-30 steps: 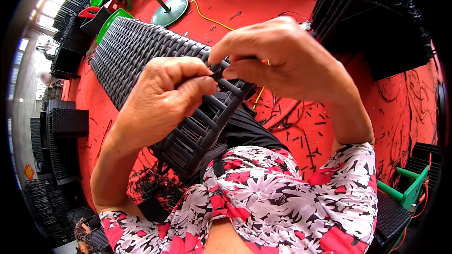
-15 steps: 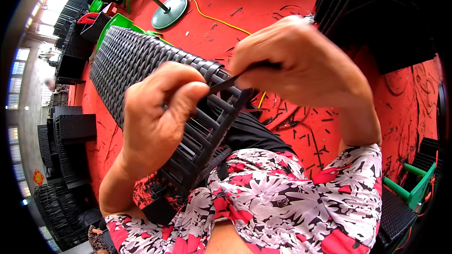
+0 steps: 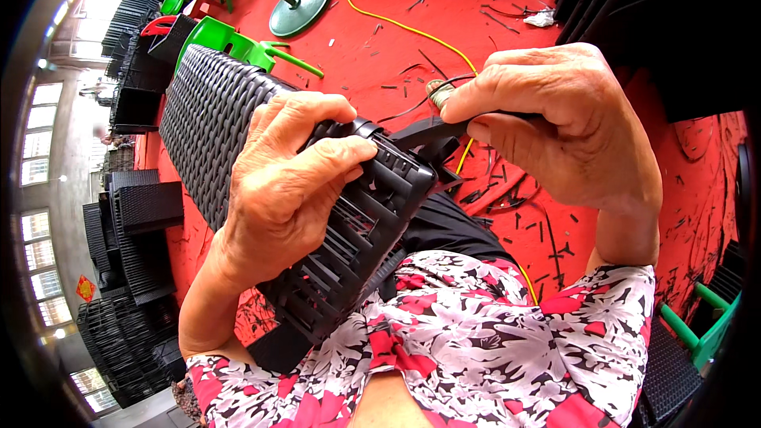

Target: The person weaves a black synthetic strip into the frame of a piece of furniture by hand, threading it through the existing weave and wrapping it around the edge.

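A dark woven plastic-rattan frame [image 3: 208, 103] slants across in front of me, tightly woven at its far part. Its near end shows bare slats and an open grid. My left hand [image 3: 289, 182] is closed over the edge where the weave stops, thumb and forefinger pressing close to the strand there. From that edge a flat black strip [image 3: 420, 134] runs to the right. My right hand [image 3: 559, 115], raised off the frame, pinches the strip between thumb and fingers. Part of the strip is hidden inside the right palm.
Strip scraps litter the red floor [image 3: 380, 8], and a yellow cord [image 3: 412, 28] crosses it. Beyond the frame stand a green plastic chair [image 3: 226, 40] and a round pole base [image 3: 300, 8]. Black woven pieces [image 3: 147, 206] are stacked at left, dark panels [image 3: 634, 24] at far right.
My right hand has moved right, away from the frame, drawing the strip out longer. My left hand has shifted slightly right and now presses at the frame's edge.
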{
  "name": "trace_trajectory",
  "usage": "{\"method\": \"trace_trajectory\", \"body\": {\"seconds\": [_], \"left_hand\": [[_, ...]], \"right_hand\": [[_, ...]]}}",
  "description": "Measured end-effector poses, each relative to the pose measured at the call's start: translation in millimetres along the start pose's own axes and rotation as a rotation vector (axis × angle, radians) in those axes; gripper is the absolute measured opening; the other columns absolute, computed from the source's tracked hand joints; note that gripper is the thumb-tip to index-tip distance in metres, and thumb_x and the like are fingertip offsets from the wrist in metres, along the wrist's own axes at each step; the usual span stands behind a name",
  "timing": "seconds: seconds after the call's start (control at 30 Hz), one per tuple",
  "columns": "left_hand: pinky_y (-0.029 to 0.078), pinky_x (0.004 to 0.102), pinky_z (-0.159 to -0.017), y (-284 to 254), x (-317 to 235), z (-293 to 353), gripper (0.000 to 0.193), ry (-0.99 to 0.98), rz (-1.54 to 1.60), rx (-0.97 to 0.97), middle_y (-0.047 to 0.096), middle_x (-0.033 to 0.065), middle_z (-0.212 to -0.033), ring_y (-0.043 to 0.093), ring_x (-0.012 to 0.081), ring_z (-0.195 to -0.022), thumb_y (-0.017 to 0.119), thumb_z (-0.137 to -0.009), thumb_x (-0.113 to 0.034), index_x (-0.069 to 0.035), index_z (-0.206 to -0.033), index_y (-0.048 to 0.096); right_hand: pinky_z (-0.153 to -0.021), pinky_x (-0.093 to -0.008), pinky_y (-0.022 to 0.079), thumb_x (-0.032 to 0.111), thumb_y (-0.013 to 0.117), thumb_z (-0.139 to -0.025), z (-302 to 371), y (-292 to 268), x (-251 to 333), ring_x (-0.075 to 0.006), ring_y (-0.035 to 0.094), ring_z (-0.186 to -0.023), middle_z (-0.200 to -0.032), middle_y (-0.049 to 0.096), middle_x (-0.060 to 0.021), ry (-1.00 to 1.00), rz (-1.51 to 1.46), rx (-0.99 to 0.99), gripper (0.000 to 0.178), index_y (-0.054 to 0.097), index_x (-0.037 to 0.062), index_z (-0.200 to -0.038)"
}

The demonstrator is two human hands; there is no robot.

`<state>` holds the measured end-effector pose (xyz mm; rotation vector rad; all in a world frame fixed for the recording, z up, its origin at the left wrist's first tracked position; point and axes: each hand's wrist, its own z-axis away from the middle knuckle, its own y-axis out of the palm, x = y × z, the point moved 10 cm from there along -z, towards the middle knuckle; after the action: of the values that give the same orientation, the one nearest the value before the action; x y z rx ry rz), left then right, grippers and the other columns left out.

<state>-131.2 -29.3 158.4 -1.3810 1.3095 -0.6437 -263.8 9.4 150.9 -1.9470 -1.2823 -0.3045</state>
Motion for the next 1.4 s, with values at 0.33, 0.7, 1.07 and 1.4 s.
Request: {"method": "trace_trajectory", "body": {"seconds": [0.33,0.7,1.07,1.4], "left_hand": [[0.043,0.0369,-0.085,1,1,-6,0.019,-0.023,0.044,-0.007,0.060,0.0155,-0.103,0.058,0.0280,-0.096,0.068,-0.069,0.006,-0.002,-0.086,0.065],[0.043,0.0366,-0.086,1,1,-1,0.019,-0.032,0.028,-0.013,0.060,0.0149,-0.103,0.058,0.0281,-0.097,0.067,-0.071,0.007,-0.002,-0.087,0.064],[0.038,0.0362,-0.079,-2,-6,1,0.025,0.045,0.039,-0.128,0.059,0.0113,-0.099,0.057,0.0282,-0.090,0.068,-0.066,0.006,-0.004,-0.087,0.062],[0.042,0.0399,-0.082,-2,-4,11,0.017,-0.030,-0.013,-0.170,0.059,0.0161,-0.100,0.057,0.0326,-0.091,0.073,-0.070,-0.002,-0.001,-0.081,0.060]], "right_hand": [[-0.046,-0.0310,0.041,0.003,0.071,-0.071,-7,9,6,-0.0223,0.056,-0.052,-0.063,0.056,-0.0088,-0.064,0.006,0.075,0.015,0.067,0.0007,-0.085],[-0.045,-0.0369,0.040,-0.001,0.069,-0.065,-16,24,17,-0.0286,0.054,-0.052,-0.061,0.054,-0.0106,-0.059,0.220,0.254,0.014,0.065,-0.0002,-0.078],[-0.056,-0.0420,0.042,0.005,0.065,-0.057,-31,35,40,-0.0335,0.054,-0.059,-0.059,0.051,-0.0115,-0.153,0.275,0.195,0.013,0.054,0.0017,-0.063],[-0.054,-0.0334,0.043,-0.001,0.064,-0.070,-30,57,-17,-0.0218,0.057,-0.057,-0.060,0.055,-0.0109,0.153,-0.020,0.508,0.008,0.058,-0.0013,-0.075]]}}
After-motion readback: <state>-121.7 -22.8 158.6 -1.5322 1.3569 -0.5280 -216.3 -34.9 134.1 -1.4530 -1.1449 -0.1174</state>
